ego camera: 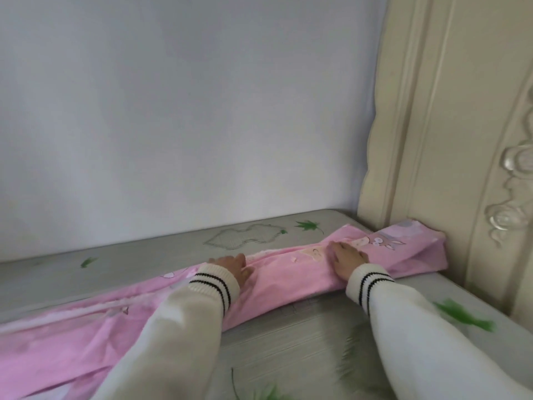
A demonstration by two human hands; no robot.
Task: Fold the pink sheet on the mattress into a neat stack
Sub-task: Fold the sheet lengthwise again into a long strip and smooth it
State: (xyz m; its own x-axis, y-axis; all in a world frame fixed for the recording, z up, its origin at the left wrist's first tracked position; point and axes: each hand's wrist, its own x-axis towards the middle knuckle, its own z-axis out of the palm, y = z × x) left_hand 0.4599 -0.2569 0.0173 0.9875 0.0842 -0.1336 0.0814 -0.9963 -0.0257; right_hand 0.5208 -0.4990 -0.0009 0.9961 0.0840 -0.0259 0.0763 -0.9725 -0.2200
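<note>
pink sheet (288,277) strip across mattress (302,336), end against headboard (432,140), wall (173,111) behind

My pink sheet (288,280) lies folded into a long narrow band slanting across the grey leaf-printed mattress (302,339); cartoon animals show on its upper face; its far end butts up against the headboard, creased upward; the near end spreads wider, rumpled, lower left.
</note>
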